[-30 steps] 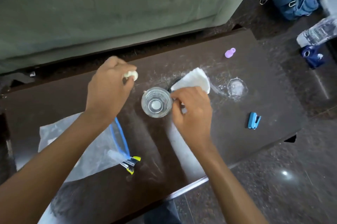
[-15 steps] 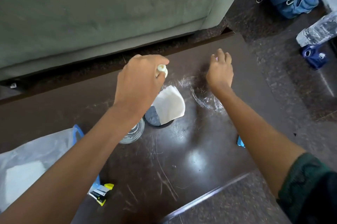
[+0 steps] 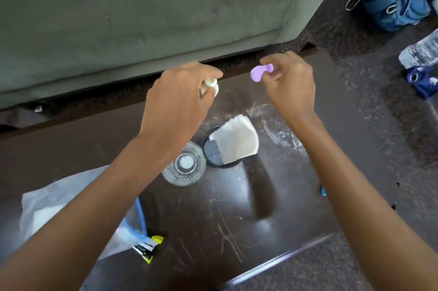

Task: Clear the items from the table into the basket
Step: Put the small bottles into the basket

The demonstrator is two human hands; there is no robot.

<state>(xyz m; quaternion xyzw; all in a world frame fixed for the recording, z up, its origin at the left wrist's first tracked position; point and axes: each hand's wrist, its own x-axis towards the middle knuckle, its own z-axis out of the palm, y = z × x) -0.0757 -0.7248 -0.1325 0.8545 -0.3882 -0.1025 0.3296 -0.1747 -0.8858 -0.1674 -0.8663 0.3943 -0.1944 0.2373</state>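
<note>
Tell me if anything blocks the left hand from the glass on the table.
Nothing visible does. The glass stands on the table just below the wrist of the left hand. The dark dish with the napkin sits beside the glass, off the path. That hand holds a small cream piece, though.

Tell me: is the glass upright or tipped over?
Upright. The glass stands on the table, its round rim facing up at the camera and its base visible straight down through it.

Left hand (image 3: 175, 101), right hand (image 3: 290, 88): fingers (image 3: 272, 77) pinched.
</note>
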